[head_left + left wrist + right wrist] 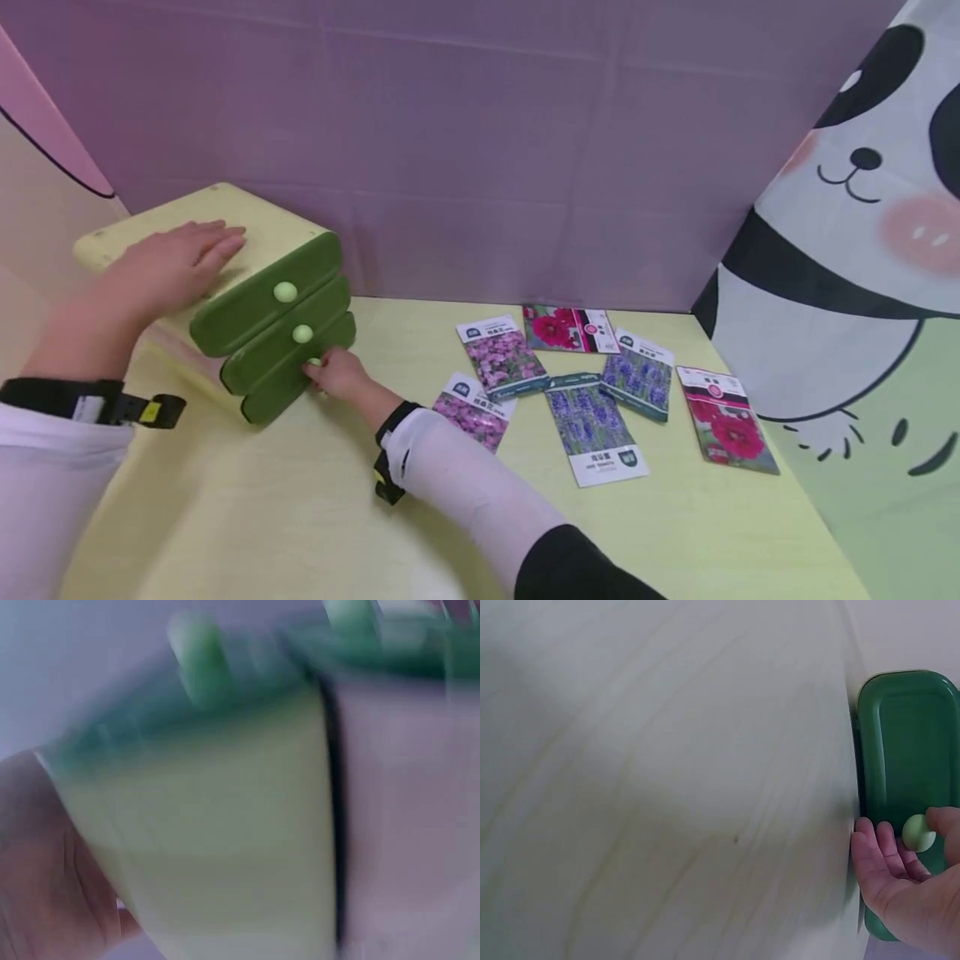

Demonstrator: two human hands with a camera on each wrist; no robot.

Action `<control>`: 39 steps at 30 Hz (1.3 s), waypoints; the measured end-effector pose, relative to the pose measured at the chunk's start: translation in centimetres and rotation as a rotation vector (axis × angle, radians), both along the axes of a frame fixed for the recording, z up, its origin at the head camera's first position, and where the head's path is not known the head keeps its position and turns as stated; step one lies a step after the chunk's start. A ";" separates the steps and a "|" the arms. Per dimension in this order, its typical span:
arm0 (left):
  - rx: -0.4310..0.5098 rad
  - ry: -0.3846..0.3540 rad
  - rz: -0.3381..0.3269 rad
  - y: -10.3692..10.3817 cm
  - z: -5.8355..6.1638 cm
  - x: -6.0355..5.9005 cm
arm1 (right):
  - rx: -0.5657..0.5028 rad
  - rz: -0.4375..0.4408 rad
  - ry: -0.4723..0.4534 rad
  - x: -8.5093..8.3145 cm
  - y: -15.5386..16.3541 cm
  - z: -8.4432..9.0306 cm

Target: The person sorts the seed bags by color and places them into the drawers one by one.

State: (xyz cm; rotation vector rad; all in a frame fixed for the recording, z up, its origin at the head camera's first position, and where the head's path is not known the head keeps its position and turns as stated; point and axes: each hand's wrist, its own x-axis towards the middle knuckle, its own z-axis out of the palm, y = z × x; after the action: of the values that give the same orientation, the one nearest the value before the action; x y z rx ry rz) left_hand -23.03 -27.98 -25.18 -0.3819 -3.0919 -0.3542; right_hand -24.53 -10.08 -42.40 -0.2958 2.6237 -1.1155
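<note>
R grip point(341, 373) (a bare hand) is closed in a light pinch on the btm knob point(315, 362): thumb on one side, fingers curled nr the other, per the R wrist view. Knob is on the btm drawer front point(272, 395), dk green, lowest of three, just above the worktop point(300, 517). Mid. knob point(303, 334) & top knob point(285, 292), same pale green, sit on the two fronts above.

L grip point(172, 262) rests on the cream top of the drawer unit point(251, 212), fingers extended, nothing held. L wrist view is badly smeared, so hard to say whether the drawers are flush or a touch out. Unit stands twd the worktop's back-left corner, fronts angled to the R.

White sleeves, w/ L strap point(63, 400) & R strap point(397, 421), both black.

R of the unit, six flower pkts lie flat: lower pink pkt point(476, 412), partly behind the R sleeve; upper pink pkt point(506, 360) just beyond; red pkt point(558, 328) along the back edge; far lavender pkt point(637, 375); near lavender pkt point(596, 429); last red pkt point(727, 421) by the right edge.

Purple backdrop point(465, 150) behind, panda print point(847, 250) past the right edge.
</note>
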 end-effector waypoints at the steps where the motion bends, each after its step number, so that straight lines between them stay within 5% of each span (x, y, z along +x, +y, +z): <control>1: -0.009 0.044 0.010 0.8 0.0 0.5 | -0.004 -0.002 -0.007 0.0 0.0 0.0; 7: -0.215 0.329 0.050 5.5 -1.6 3.8 | -0.023 -0.005 -0.028 0.0 0.0 0.0; 11: -0.300 0.399 0.068 6.3 -2.9 4.7 | -0.017 0.014 -0.024 0.0 -0.1 -0.1; 19: -0.422 0.384 0.097 6.2 -4.3 4.9 | -0.020 0.029 0.018 0.0 0.1 -0.5; 30: -0.405 0.285 0.154 6.9 -3.9 4.9 | 0.016 0.041 0.058 -0.3 0.0 -0.6; 39: -0.378 0.279 0.154 6.9 -3.7 4.7 | 0.165 0.103 0.124 -0.4 0.8 -0.1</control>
State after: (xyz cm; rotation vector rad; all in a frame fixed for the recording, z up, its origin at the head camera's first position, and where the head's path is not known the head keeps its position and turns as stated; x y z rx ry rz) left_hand -18.34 -21.11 -28.92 -0.1726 -2.8737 0.2687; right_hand -24.93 -9.27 -42.46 -0.4727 2.7522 -0.8669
